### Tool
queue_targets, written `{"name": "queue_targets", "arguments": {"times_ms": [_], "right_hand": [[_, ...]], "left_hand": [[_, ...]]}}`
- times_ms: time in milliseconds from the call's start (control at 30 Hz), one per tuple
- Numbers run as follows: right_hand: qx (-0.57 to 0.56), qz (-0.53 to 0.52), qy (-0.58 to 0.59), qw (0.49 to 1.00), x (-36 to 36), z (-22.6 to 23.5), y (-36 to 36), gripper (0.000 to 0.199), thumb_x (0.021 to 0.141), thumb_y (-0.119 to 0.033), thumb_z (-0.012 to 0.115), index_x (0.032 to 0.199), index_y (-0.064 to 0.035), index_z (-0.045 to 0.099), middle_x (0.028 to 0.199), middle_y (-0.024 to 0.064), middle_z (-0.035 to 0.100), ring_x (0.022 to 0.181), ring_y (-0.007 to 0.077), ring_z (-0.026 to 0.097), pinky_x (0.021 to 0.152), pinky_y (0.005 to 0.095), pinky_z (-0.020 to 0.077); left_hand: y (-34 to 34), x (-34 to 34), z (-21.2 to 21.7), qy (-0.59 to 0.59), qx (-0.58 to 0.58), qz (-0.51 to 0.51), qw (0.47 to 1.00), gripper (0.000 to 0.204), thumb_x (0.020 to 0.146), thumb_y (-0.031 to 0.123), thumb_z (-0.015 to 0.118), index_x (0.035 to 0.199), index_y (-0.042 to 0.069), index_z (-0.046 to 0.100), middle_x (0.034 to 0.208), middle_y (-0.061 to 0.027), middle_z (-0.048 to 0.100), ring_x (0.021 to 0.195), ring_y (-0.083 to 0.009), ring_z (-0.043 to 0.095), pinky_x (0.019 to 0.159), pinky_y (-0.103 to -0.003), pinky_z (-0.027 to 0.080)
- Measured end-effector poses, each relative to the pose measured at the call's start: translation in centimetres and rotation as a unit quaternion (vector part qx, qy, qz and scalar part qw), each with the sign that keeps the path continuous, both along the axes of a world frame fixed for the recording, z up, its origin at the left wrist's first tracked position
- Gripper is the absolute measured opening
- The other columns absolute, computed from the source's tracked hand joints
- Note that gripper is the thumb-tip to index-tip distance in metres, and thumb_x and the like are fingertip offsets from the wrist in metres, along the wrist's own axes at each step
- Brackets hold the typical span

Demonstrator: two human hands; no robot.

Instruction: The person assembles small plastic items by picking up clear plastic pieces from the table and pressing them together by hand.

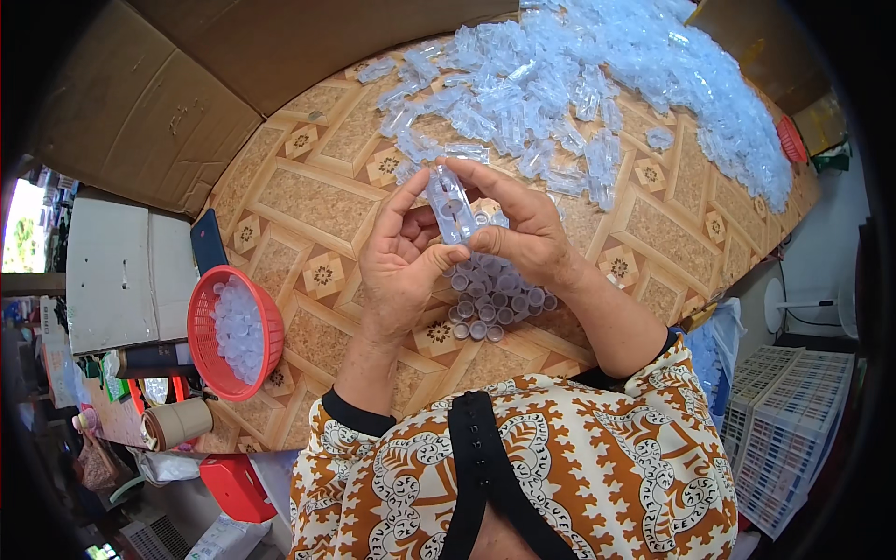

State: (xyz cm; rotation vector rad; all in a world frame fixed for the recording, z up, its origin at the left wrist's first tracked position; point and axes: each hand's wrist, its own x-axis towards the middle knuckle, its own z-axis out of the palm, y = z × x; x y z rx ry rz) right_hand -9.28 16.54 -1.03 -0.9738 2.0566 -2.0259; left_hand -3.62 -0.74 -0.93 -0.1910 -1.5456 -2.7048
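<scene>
Between my two hands, raised over the table, is a clear plastic case (452, 207), long and rounded, with a round shape in its middle. My left hand (403, 245) pinches it from the left, thumb at its lower end and fingertips at its top. From the right, my right hand (519, 224) grips it too, thumb at the lower end and index finger at the top. Beneath my hands lies a pile of small round clear caps (495, 294), partly hidden by the right hand. Whether the case is fully closed, I cannot tell.
A large heap of clear plastic pieces (560, 75) covers the table's far side. To the left, a red basket (199, 322) holds more small translucent pieces. Cardboard walls (140, 112) border the table (308, 205). A red stool (239, 489) is at lower left, stacked crates (789, 420) at right.
</scene>
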Motion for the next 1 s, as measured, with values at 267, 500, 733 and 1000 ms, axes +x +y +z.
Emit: {"name": "queue_targets", "arguments": {"times_ms": [267,500,733,1000], "right_hand": [[0.022,-0.002,0.011,1.0,-0.3,0.2,0.2,0.073,0.079,-0.02,0.078,0.144,-0.0047,0.051,0.125,0.012,0.065,0.104,0.0217,0.061,0.097,0.0343,0.0486],[0.033,0.001,0.042,0.999,-0.2,-0.1,0.1,0.071,0.076,-0.017,0.08,0.141,-0.0048,0.054,0.14,0.0142,0.058,0.122,0.0251,0.059,0.104,0.037,0.0451],[0.033,-0.006,0.08,0.996,0.0,-0.4,-0.2,0.07,0.078,-0.024,0.079,0.141,-0.0054,0.055,0.142,0.0161,0.057,0.133,0.03,0.052,0.111,0.0405,0.0381],[0.048,-0.013,0.082,0.995,-0.1,-0.5,-0.2,0.07,0.077,-0.022,0.079,0.141,-0.006,0.055,0.143,0.0146,0.056,0.134,0.0289,0.052,0.111,0.0401,0.0383]], "left_hand": [[-0.1,-0.1,-0.9,-0.004,-0.011,0.012,1.0,0.078,0.08,-0.013,0.071,0.149,-0.002,0.037,0.139,-0.0167,0.052,0.121,-0.0215,0.059,0.102,-0.033,0.052],[-0.7,0.0,-1.2,-0.008,-0.011,0.016,1.0,0.072,0.08,-0.014,0.071,0.145,-0.002,0.044,0.148,-0.0122,0.043,0.123,-0.0215,0.058,0.101,-0.033,0.054],[-0.9,0.2,-1.1,0.026,-0.037,0.025,0.999,0.072,0.079,-0.011,0.074,0.144,0.001,0.046,0.146,-0.0108,0.045,0.12,-0.0216,0.059,0.1,-0.033,0.055],[-0.8,0.1,-1.4,0.005,-0.012,0.022,1.0,0.071,0.08,-0.013,0.072,0.144,-0.002,0.044,0.148,-0.0134,0.045,0.122,-0.0235,0.059,0.101,-0.034,0.054]]}}
